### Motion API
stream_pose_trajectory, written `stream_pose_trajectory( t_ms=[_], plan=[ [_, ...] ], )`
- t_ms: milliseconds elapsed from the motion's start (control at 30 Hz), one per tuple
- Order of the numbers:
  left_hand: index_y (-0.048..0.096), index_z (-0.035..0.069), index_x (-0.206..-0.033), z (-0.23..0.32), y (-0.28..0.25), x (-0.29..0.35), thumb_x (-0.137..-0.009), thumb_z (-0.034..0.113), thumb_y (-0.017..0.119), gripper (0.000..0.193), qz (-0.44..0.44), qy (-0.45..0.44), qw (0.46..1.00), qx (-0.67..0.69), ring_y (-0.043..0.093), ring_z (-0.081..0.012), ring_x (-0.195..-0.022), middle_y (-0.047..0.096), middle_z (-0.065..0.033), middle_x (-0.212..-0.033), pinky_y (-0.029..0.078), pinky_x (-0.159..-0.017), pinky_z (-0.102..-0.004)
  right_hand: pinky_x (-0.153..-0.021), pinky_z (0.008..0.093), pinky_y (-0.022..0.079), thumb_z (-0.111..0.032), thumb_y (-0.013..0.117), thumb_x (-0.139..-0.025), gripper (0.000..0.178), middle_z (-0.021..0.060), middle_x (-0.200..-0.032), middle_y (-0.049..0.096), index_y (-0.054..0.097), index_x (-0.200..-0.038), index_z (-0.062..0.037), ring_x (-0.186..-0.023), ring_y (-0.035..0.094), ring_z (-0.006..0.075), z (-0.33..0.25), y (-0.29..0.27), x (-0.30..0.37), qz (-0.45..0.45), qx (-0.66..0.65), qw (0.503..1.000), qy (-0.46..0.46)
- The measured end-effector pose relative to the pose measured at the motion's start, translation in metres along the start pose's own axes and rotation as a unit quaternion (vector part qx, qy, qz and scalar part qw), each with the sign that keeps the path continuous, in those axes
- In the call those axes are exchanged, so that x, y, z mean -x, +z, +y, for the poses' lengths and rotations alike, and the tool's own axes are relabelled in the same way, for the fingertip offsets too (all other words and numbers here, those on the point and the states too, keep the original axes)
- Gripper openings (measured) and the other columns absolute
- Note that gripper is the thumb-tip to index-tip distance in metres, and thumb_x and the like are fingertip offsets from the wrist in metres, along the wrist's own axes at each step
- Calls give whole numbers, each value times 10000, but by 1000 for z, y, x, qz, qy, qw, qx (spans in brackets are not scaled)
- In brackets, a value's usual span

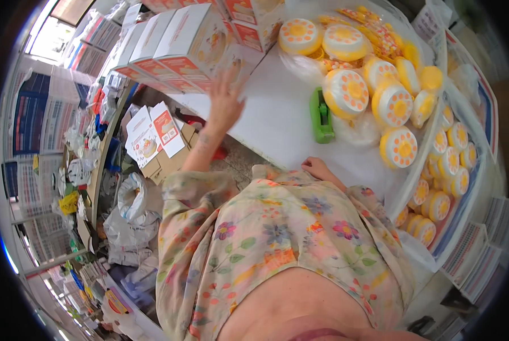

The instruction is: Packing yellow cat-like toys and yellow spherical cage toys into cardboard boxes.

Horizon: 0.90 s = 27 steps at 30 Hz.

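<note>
One left hand (226, 105), fingers spread, seemingly reaching to the orange-and-white boxes (189, 42) on the desk (268, 105), contact blurred, a steady grasp probably needed next; one right hand (318, 170), fingers curled, any hold indiscernible, near desk edge.

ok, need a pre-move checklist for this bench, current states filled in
1. Left hand open: ok, fingers spread.
2. Left hand off the boxes: cannot tell, its fingers overlap a box in this view and contact is unclear.
3. Right hand free: cannot tell, fingers curled by the near table edge, nothing visible in them.
4. Green tape dispenser on the white table: ok, ahead of the right hand.
5. Yellow-and-white round items in a single layer: not ok, they're heaped and overlapping.
</note>
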<state>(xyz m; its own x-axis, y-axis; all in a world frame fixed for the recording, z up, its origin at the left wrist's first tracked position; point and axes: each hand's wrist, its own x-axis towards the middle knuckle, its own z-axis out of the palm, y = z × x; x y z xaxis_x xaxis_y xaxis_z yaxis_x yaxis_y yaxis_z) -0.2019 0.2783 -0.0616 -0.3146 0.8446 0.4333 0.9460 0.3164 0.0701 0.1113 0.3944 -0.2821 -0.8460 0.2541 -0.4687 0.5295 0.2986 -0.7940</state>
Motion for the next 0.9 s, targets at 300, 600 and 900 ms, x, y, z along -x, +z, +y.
stream_pose_trajectory(
  t_ms=[300,600,900],
  plan=[
    [492,123,-1264,-7,57,162,-777,161,637,510,-175,-230,939,186,419,-326,-1215,444,-175,-1308,350,-983,-430,-696,345,501,-242,633,-754,262,133,-816,668,657,-891,-19,-756,638,248,21,4,0,36,-21,998,38],
    [616,-14,-1081,-97,104,314,-780,165,637,350,50,-687,633,353,631,-221,-873,660,-140,-981,494,-767,-322,-694,313,498,-243,638,-775,283,124,-813,675,653,-915,3,-753,637,198,11,-11,19,18,26,995,96],
    [432,30,-1213,-137,102,362,-951,200,421,312,285,-775,196,528,428,-337,-1178,468,-139,-1271,358,-1007,-486,-678,332,499,-279,643,-767,294,111,-805,680,673,-909,-23,-729,633,196,44,4,56,-11,-4,990,138]
  ],
)
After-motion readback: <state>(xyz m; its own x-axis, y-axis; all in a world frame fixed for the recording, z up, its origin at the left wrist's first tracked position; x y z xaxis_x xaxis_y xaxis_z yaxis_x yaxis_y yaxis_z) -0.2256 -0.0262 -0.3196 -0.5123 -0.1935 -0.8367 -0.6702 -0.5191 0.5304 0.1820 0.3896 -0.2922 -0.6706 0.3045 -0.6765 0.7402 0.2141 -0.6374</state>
